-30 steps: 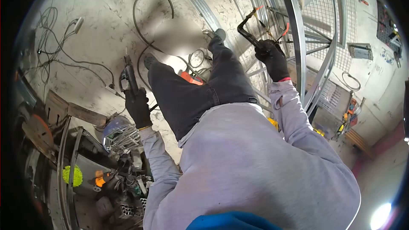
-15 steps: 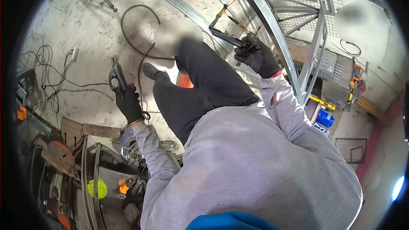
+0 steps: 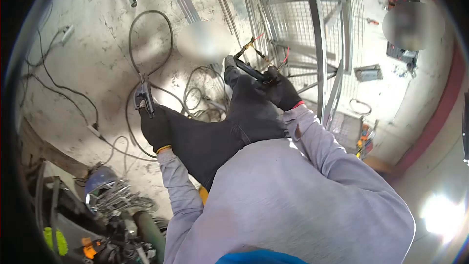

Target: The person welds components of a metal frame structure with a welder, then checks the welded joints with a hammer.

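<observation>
My left hand point(image 3: 157, 126), in a black glove, is closed around a grey metal clamp-like tool point(image 3: 143, 99), held over the floor at the left. A dark cable loop point(image 3: 131, 39) meets the tool's upper end in this view. On the right, my gloved right hand point(image 3: 281, 88) grips a bent black bar-like thing point(image 3: 250, 70) with yellowish wrapping at its corner and thin red ends; I cannot tell its exact kind. Its far end points up and left, above my dark trousers point(image 3: 244, 107).
Metal frames with wire mesh point(image 3: 318, 44) stand beyond my right hand. Cables point(image 3: 88, 100) lie across the pale floor. A blue rounded item point(image 3: 100, 180) and assorted tools point(image 3: 97, 247) sit at lower left. An open tool case point(image 3: 403, 54) lies at far right.
The view has turned and shifted forward, bringing more mesh frame and floor into sight. My legs are in a different stance. Both hands keep hold of the same things.
</observation>
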The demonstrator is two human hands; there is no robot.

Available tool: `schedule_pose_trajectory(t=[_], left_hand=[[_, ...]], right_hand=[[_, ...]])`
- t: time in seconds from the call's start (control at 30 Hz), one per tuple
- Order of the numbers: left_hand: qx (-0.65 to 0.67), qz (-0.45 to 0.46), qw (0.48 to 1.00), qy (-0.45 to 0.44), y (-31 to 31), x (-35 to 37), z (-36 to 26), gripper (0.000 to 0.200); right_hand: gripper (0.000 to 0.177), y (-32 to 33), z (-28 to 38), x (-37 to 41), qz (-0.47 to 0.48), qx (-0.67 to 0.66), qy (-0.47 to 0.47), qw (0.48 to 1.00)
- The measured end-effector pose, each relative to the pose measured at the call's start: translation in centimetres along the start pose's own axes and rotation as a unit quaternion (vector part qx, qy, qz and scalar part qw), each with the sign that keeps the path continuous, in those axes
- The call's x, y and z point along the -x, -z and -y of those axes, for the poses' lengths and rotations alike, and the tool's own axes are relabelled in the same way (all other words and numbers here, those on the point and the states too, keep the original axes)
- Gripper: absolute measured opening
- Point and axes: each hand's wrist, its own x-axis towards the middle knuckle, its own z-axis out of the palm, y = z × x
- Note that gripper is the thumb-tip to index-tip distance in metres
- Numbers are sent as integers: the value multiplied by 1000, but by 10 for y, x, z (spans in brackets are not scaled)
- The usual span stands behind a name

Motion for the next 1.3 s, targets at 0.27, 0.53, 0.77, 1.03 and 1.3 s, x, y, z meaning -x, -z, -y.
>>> schedule_pose_trajectory(t=[0.27,0.53,0.77,1.03,1.3], left_hand=[[-155,-145,975,70,-36,25,-28,34],[-258,-99,960,-53,-56,43,9,40],[-367,-50,925,-87,-64,80,42,40],[-463,-45,882,-73,-88,92,8,41],[-496,-68,853,-147,-151,14,-29,42]], right_hand=[[22,22,-31,-87,-41,40,46,997],[16,71,-57,-190,-135,98,157,973],[25,180,-83,-285,-93,-45,149,983],[26,205,-122,-316,31,-341,141,929],[40,197,-75,-298,-45,-344,122,930]])
